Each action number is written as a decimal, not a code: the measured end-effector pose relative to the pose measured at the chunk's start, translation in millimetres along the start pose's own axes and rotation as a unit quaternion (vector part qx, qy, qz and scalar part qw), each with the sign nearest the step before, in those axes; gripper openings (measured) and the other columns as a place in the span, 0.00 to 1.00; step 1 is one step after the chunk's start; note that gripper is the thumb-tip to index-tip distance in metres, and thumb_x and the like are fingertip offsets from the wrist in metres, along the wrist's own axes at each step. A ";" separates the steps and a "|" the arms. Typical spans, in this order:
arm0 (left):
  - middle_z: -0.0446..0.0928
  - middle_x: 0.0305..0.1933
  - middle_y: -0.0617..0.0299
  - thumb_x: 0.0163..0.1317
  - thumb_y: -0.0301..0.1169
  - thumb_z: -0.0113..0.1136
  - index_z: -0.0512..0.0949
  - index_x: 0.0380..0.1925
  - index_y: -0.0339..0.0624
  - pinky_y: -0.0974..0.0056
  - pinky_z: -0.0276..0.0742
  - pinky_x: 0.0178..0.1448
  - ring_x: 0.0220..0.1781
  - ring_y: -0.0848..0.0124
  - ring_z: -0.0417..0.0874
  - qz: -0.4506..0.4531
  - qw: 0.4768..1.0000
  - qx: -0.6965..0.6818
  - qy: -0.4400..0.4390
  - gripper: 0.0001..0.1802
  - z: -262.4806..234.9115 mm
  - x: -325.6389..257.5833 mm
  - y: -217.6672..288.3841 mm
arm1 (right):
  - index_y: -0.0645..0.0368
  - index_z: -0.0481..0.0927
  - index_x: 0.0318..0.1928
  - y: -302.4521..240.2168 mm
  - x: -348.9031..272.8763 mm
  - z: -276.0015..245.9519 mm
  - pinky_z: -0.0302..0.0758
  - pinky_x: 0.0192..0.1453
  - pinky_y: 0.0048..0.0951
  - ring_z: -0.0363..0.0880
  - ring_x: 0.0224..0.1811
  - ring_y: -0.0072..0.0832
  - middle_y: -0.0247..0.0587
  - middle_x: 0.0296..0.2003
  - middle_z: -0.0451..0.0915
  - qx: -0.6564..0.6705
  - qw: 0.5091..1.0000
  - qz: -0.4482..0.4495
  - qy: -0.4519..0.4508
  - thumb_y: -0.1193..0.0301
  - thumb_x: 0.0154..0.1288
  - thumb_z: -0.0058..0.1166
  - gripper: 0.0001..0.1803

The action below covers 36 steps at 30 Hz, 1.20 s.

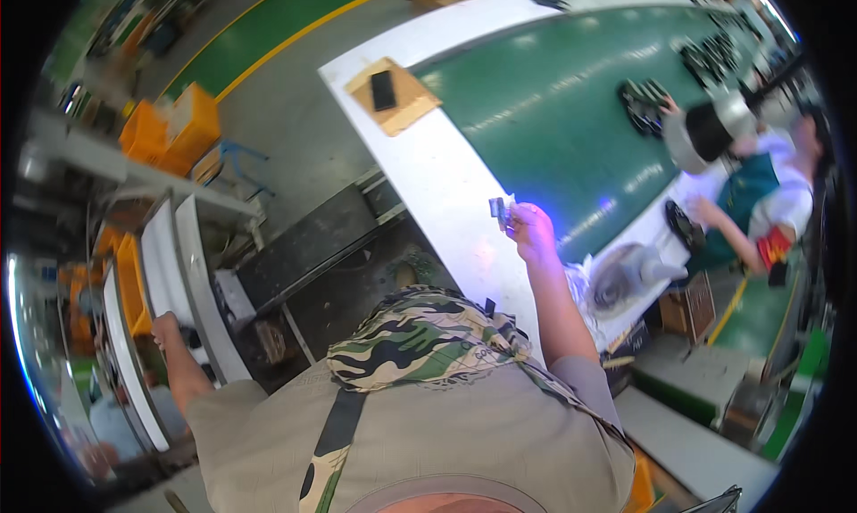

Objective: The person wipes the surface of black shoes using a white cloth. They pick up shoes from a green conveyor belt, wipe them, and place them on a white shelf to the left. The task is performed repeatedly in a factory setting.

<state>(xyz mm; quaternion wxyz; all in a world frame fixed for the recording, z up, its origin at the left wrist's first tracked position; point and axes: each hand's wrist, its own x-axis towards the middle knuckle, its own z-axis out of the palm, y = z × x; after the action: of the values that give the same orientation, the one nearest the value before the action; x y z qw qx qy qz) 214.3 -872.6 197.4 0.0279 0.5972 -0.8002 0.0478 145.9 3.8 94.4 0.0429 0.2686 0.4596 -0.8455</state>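
My right hand [533,233] is raised over the white edge [473,200] of the long table, fingers pinched on a small dark piece [500,211] with a pale, film-like side. A bluish glare falls on it, and its kind is not clear. My left arm reaches out to the left, where my left hand [164,328] is beside a white board [168,267] and an orange crate [134,285]. Its fingers are too small and partly hidden to read. A camouflage-patterned apron [420,334] covers my waist.
A green conveyor belt [536,111] carries dark sandals [643,107]. On the right a co-worker in a teal apron [745,200] handles a dark sandal [684,225] near a grey fan-like device [620,276]. A black phone [383,91] lies on cardboard [411,111]. Orange crates [170,129] stand left.
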 end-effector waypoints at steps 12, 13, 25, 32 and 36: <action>0.76 0.58 0.43 0.45 0.41 0.73 0.76 0.53 0.30 0.56 0.71 0.64 0.60 0.53 0.77 0.601 0.723 -0.160 -0.301 0.36 125.7 -385.0 328.6 | 0.50 0.77 0.37 39.1 -91.3 -111.2 0.66 0.39 0.31 0.78 0.36 0.22 0.30 0.33 0.81 0.147 0.971 -0.031 0.186 0.68 0.56 0.64 0.10; 0.75 0.59 0.43 0.45 0.42 0.73 0.77 0.51 0.31 0.56 0.70 0.65 0.63 0.52 0.75 0.654 0.669 -0.148 -0.319 0.35 124.3 -434.4 334.1 | 0.50 0.77 0.37 40.9 -101.4 -118.0 0.66 0.39 0.31 0.78 0.36 0.22 0.30 0.33 0.81 0.159 0.966 -0.043 0.198 0.68 0.56 0.64 0.09; 0.67 0.65 0.38 0.45 0.43 0.71 0.75 0.52 0.31 0.54 0.65 0.69 0.68 0.47 0.67 0.882 0.389 -0.024 -0.265 0.36 133.1 -624.8 332.2 | 0.48 0.76 0.40 85.6 -215.9 -198.0 0.68 0.38 0.31 0.79 0.35 0.24 0.31 0.34 0.81 0.286 0.875 -0.117 0.372 0.67 0.60 0.63 0.11; 0.79 0.52 0.40 0.44 0.42 0.70 0.76 0.52 0.30 0.53 0.74 0.61 0.55 0.48 0.80 0.880 0.374 0.005 -0.293 0.36 131.5 -616.5 412.3 | 0.51 0.80 0.33 138.2 -204.7 -174.2 0.66 0.32 0.30 0.78 0.29 0.24 0.32 0.28 0.81 0.349 0.834 -0.173 0.390 0.63 0.57 0.59 0.07; 0.82 0.46 0.42 0.46 0.41 0.68 0.78 0.49 0.30 0.55 0.77 0.55 0.49 0.51 0.83 0.891 0.322 0.009 -0.319 0.32 127.0 -636.7 436.7 | 0.51 0.76 0.37 148.5 -205.7 -139.3 0.69 0.34 0.32 0.80 0.32 0.26 0.35 0.30 0.81 0.382 0.809 -0.159 0.417 0.62 0.62 0.57 0.08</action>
<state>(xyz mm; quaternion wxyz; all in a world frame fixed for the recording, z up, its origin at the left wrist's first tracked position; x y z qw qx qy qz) -21.2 -156.5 -12.5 -0.2945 -0.5049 -0.7987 -0.1427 426.4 -5.7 23.5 -0.3940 0.5134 0.1090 -0.7546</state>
